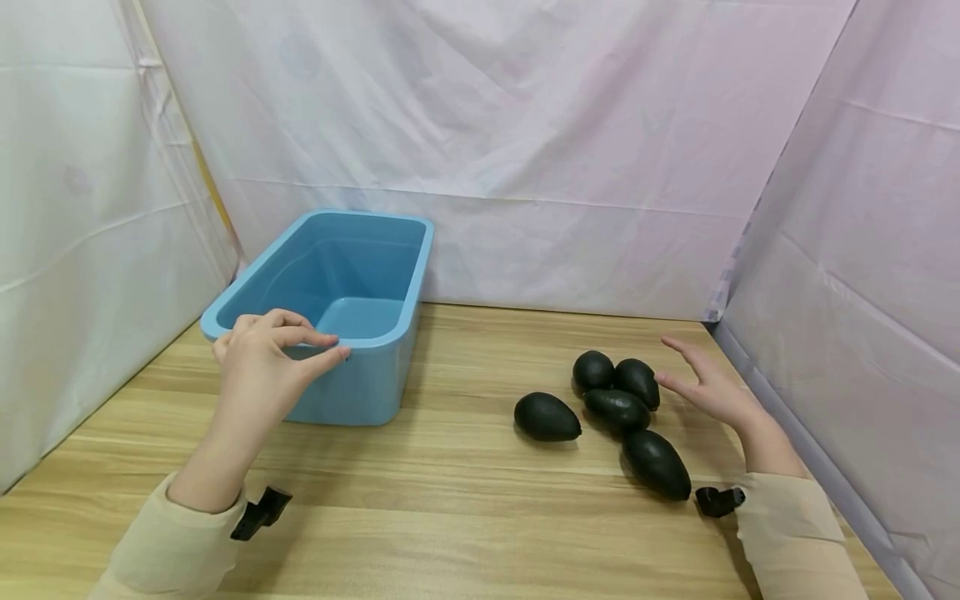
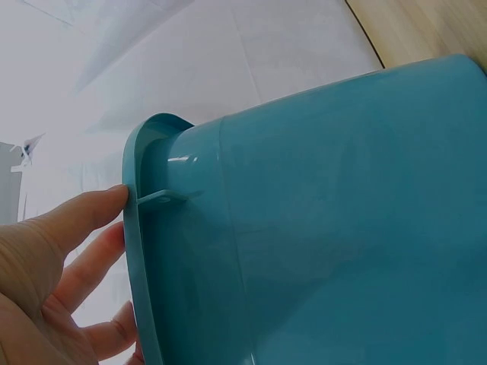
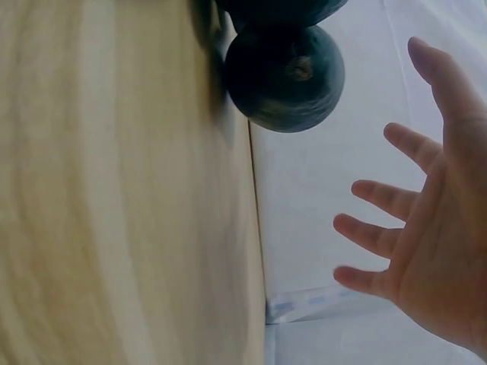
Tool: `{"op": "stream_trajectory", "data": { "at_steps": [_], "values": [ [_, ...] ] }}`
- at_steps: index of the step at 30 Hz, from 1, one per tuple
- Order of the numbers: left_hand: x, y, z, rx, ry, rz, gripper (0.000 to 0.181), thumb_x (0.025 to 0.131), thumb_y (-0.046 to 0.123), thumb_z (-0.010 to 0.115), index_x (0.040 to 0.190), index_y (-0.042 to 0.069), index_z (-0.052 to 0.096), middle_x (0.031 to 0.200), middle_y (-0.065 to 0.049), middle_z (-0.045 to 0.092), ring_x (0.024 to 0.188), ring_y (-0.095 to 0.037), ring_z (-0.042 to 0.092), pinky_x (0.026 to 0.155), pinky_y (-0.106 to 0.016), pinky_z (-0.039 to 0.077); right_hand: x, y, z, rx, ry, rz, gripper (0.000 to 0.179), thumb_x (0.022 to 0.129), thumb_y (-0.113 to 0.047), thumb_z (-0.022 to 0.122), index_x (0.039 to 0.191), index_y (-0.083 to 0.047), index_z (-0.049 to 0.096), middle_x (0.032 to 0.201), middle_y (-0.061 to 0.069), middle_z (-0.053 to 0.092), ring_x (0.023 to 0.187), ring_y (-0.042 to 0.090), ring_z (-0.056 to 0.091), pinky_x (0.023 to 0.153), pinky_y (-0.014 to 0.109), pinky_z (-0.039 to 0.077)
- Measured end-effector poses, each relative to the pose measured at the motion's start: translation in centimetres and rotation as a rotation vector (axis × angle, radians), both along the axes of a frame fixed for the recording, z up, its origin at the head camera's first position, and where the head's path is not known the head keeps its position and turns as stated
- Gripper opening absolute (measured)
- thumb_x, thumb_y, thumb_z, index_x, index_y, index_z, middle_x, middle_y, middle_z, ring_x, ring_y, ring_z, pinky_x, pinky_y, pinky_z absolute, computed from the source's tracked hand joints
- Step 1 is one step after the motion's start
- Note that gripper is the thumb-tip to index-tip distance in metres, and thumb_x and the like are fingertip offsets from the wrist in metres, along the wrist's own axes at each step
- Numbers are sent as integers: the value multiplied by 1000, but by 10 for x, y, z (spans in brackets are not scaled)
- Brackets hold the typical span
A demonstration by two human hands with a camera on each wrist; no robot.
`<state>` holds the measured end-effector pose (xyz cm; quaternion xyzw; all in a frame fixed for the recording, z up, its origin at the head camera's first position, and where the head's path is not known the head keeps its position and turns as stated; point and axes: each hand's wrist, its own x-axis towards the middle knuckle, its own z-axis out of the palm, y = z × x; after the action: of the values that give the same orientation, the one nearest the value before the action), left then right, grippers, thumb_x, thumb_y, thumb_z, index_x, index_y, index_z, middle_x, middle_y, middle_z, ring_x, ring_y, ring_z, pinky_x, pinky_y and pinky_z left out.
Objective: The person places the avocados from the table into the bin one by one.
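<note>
My left hand (image 1: 262, 358) is at the near rim of a deep blue plastic bin (image 1: 431, 242), thumb and forefinger pinching its edge close to the right corner. In the left wrist view, the thumb (image 2: 99, 209) meets the rim and the other fingertips are partly hidden behind it. Several dark avocados lie on the table to the right, most of them clustered; one avocado (image 1: 546, 417) lies a little apart on the left. My right hand (image 1: 716, 392) is just right of the rear right avocado (image 1: 637, 383), thumb and fingers spread, holding nothing.
The wooden table (image 1: 465, 517) carries the bin at left and the avocados at right. Pale cloth (image 1: 525, 150) hangs behind and along both sides, close behind the bin. Each sleeve bears a small black wrist camera (image 1: 261, 512).
</note>
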<state>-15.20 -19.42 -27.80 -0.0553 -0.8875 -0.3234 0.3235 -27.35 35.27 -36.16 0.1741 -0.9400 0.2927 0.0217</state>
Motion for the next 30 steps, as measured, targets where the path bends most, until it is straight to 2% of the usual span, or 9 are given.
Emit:
{"op": "stream_trajectory", "data": {
  "at_steps": [4, 11, 16, 21, 26, 30],
  "values": [
    [0, 0, 0, -7, 0, 5, 21, 66, 24, 81, 81, 10, 75, 86, -2, 57, 91, -28, 39, 85, -57, 13, -1, -1, -3, -30, -64, 22, 69, 89, -38, 53, 145, -24, 15, 145, 14, 18, 129, 40, 16, 92, 61, 21],
    [-2, -1, 0, -12, 9, 1, 22, 65, 25, 81, 81, 10, 75, 86, -2, 57, 90, -30, 40, 84, -58, 13, -5, -1, -6, -73, -111, 47, 68, 91, -33, 53, 145, -23, 13, 145, 16, 16, 124, 46, 22, 86, 63, 27],
    [-1, -1, 0, 0, 1, -5, 22, 66, 25, 81, 81, 10, 75, 87, -3, 57, 91, -30, 39, 85, -58, 12, -8, 0, -12, -116, -139, 77, 67, 91, -36, 50, 145, -24, 12, 145, 16, 16, 123, 47, 26, 86, 60, 32],
    [0, -2, -1, 17, 0, -11, 22, 66, 24, 81, 80, 10, 74, 87, -2, 57, 92, -29, 38, 84, -57, 11, -11, 2, -16, -161, -174, 85, 67, 92, -35, 50, 145, -18, 13, 143, 20, 18, 121, 46, 30, 87, 59, 32],
    [1, -2, -1, 16, 12, -11, 21, 66, 24, 81, 80, 10, 75, 87, -2, 57, 91, -29, 39, 84, -57, 12, -13, 4, -19, -170, -194, 97, 65, 92, -35, 49, 144, -14, 16, 142, 21, 20, 123, 45, 28, 88, 59, 31],
    [1, -1, -1, 3, 8, -6, 21, 66, 25, 81, 81, 10, 75, 87, -2, 57, 91, -29, 39, 85, -57, 12, -14, 4, -21, -197, -233, 101, 64, 92, -34, 49, 144, -16, 17, 143, 19, 20, 124, 44, 24, 89, 58, 31]
  ]
}}
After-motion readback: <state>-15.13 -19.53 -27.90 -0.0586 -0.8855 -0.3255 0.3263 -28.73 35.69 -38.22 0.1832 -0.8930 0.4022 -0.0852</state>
